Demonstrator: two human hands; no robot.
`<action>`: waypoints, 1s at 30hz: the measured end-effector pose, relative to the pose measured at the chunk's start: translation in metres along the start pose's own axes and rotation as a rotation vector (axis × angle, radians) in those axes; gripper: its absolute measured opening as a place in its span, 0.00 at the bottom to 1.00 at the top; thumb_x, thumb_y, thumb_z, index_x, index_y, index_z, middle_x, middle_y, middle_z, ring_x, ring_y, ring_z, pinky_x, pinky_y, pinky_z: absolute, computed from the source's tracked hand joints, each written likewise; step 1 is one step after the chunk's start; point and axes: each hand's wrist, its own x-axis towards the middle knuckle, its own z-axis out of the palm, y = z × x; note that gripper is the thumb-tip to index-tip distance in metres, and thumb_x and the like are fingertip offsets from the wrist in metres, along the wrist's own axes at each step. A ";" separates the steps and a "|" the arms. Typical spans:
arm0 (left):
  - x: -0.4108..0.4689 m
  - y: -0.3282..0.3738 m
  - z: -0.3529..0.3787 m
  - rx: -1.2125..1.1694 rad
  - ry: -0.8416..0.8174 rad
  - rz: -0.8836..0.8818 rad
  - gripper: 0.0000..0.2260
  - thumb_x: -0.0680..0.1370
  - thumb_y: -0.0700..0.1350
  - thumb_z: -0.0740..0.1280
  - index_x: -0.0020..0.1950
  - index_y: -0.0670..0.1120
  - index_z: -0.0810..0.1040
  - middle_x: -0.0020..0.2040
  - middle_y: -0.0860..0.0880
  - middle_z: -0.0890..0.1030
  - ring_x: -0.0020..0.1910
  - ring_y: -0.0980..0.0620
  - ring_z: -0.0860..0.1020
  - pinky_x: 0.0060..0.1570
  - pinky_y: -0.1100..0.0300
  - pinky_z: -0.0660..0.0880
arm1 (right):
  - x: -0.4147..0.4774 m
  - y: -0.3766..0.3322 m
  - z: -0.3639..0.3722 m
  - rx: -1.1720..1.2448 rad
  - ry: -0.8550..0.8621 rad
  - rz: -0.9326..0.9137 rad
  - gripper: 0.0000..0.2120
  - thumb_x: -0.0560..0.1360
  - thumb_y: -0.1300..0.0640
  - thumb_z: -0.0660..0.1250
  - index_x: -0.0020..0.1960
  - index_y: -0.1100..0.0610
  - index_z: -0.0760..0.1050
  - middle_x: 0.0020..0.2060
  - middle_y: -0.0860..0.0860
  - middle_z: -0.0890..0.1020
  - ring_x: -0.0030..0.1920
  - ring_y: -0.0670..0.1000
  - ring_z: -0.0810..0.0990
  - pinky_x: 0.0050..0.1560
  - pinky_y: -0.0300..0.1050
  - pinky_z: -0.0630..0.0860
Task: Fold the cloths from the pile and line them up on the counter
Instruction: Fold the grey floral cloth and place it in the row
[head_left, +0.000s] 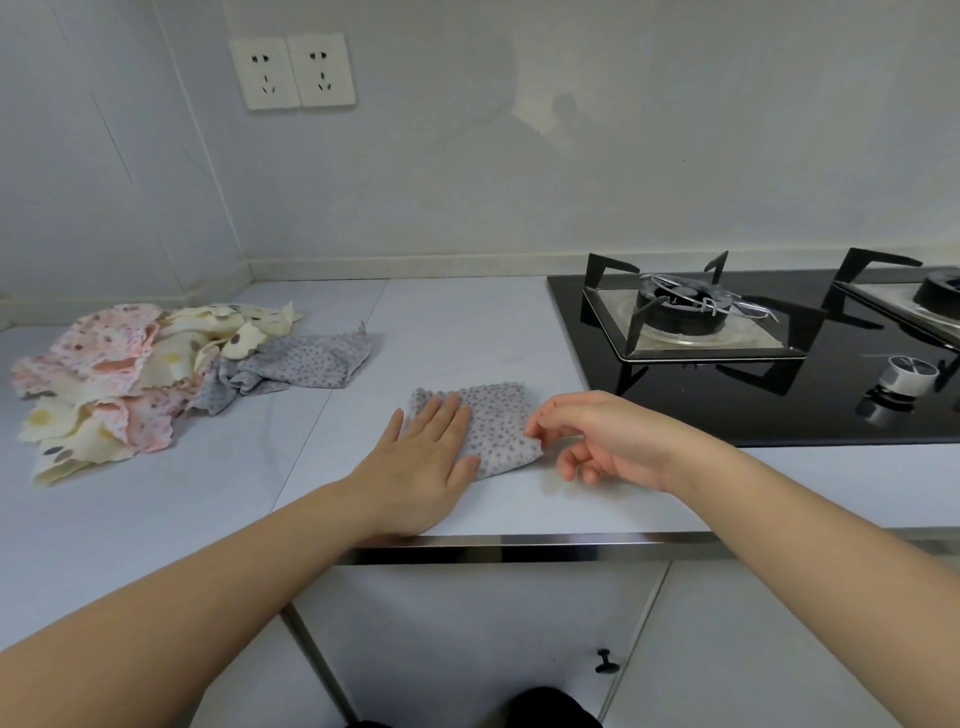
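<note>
We see our left hand (426, 457) lying flat with its fingers straight and together, pressing down on the left part of the folded grey cloth (496, 415). This small dotted cloth lies on the table (467, 322), near the front edge and just left of the black gas hob (727, 410). Our right hand (597, 436) reaches in from the right. Its thumb and forefinger pinch the cloth's right edge, close to the near corner, and the other fingers hang loosely curled above the table.

The pile of cloths (119, 379) sits well apart at the far left of the table, rumpled and unfolded, with pink flowered and cream spotted pieces overlapping. Another grey dotted cloth (311, 358) spreads out from the pile's right side towards the middle.

On the wall behind, two white sockets (293, 73) sit side by side. Below the table's front edge, a cupboard door carries a small dark knob (605, 662).
</note>
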 end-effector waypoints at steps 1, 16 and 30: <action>0.000 0.000 -0.001 -0.009 -0.005 0.002 0.26 0.83 0.54 0.43 0.77 0.47 0.37 0.77 0.50 0.36 0.76 0.53 0.36 0.74 0.50 0.37 | 0.000 -0.001 0.001 0.001 -0.018 0.002 0.08 0.80 0.59 0.59 0.48 0.60 0.75 0.43 0.53 0.75 0.27 0.49 0.76 0.23 0.36 0.67; 0.000 -0.002 -0.002 -0.020 -0.035 0.019 0.25 0.83 0.51 0.44 0.77 0.48 0.37 0.77 0.51 0.35 0.75 0.55 0.35 0.74 0.48 0.36 | 0.005 -0.003 -0.004 -0.126 -0.159 0.165 0.11 0.79 0.57 0.60 0.50 0.59 0.80 0.34 0.51 0.70 0.23 0.45 0.60 0.23 0.36 0.56; -0.007 -0.027 -0.014 0.183 0.167 0.229 0.36 0.76 0.68 0.46 0.75 0.46 0.60 0.75 0.49 0.61 0.73 0.50 0.61 0.71 0.47 0.58 | 0.008 0.019 0.010 -1.256 -0.084 -0.481 0.29 0.80 0.46 0.57 0.78 0.50 0.53 0.77 0.45 0.56 0.75 0.43 0.54 0.76 0.46 0.48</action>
